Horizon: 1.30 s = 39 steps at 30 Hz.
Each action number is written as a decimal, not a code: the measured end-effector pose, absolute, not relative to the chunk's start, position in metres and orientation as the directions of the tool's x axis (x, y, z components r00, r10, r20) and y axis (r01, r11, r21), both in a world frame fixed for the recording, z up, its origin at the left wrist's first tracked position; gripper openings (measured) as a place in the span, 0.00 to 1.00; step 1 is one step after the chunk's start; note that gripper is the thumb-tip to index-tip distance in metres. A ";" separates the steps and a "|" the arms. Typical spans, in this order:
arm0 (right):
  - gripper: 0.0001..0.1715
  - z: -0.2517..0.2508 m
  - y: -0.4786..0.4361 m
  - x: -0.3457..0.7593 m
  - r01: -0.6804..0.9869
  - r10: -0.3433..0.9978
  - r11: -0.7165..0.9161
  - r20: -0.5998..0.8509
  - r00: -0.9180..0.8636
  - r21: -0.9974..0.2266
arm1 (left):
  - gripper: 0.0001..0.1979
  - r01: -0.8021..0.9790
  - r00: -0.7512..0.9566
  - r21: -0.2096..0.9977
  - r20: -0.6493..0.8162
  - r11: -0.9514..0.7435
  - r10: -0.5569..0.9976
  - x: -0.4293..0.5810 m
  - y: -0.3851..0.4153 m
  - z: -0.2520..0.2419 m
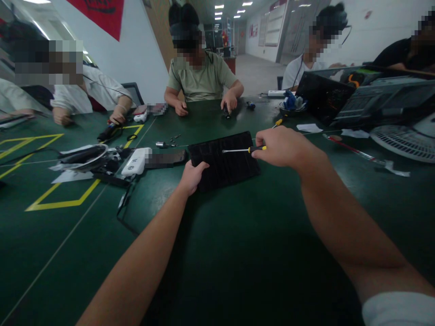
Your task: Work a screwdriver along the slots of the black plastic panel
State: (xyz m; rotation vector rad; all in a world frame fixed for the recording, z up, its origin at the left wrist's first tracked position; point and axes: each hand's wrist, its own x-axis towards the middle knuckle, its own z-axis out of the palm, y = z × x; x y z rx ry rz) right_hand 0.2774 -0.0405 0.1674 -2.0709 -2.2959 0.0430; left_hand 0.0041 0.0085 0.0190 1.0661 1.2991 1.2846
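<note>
My left hand (193,177) grips the left edge of a flat black rectangular panel (227,165), its thumb lying on the top face. The panel looks ribbed, but dim light hides what it belongs to. In my right hand (280,147) is a screwdriver (238,151) with a yellow and black handle. Its shaft points left across the panel, the tip over the upper middle; whether it touches the surface I cannot tell. Just left of the panel lies a dark phone-like slab (166,158), beside a white device (136,162).
A small metal cylinder (161,145) and several tiny parts lie beyond the panel. Cables and papers (81,160) cover the left side. At right are an open computer case (374,97), a fan (408,138) and a red-and-clear strip (363,154). Several people sit around the green table (238,253).
</note>
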 end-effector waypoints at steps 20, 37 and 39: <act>0.23 0.172 -0.043 0.276 0.995 0.995 0.094 -0.031 -0.096 -0.044 | 0.19 -0.042 -0.129 0.998 -0.049 0.044 0.990 0.005 0.007 0.021; 0.22 0.170 -0.037 0.280 0.992 0.991 0.118 -0.057 -0.121 -0.054 | 0.19 -0.046 -0.102 0.998 -0.050 0.045 0.994 0.003 0.009 0.018; 0.20 0.170 -0.036 0.281 0.990 0.989 0.133 -0.059 -0.136 -0.055 | 0.19 -0.047 -0.106 0.998 -0.051 0.047 0.993 0.003 0.008 0.018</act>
